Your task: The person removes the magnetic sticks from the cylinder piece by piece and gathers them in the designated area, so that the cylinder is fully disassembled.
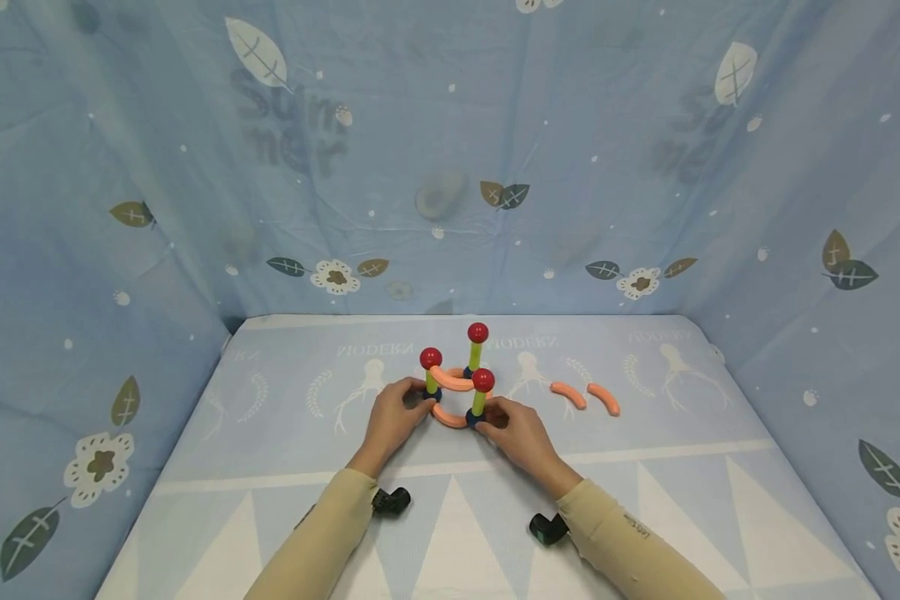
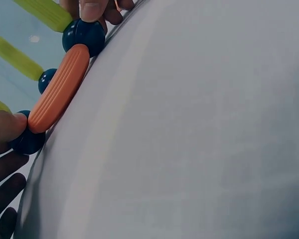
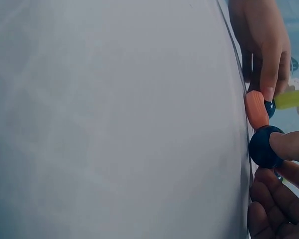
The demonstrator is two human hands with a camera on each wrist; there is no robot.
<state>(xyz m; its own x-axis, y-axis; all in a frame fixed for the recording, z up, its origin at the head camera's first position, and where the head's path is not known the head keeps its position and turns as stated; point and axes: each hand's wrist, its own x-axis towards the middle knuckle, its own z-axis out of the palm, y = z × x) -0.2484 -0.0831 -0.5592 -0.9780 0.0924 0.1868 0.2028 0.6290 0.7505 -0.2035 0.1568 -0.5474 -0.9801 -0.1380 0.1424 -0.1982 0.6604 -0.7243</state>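
A ball-and-stick toy frame stands on the table, with yellow-green rods [image 1: 480, 403] rising from blue balls to red balls [image 1: 477, 332]. Curved orange rods [image 1: 448, 417] join the blue balls below, and another orange rod [image 1: 451, 380] runs between the two nearer red balls. My left hand [image 1: 392, 419] pinches the left blue ball [image 2: 29, 141] at the base. At the front right blue ball [image 3: 265, 147], my right hand [image 1: 523, 433] grips with thumb and fingers. The third blue ball [image 2: 46, 79] sits farther back, partly hidden in the head view.
Two loose curved orange rods [image 1: 568, 395] [image 1: 603, 399] lie on the table right of the frame. Dark devices [image 1: 392, 502] [image 1: 548, 529] show at both wrists. Patterned blue cloth [image 1: 435, 150] hangs behind and at both sides of the table [image 1: 285, 517].
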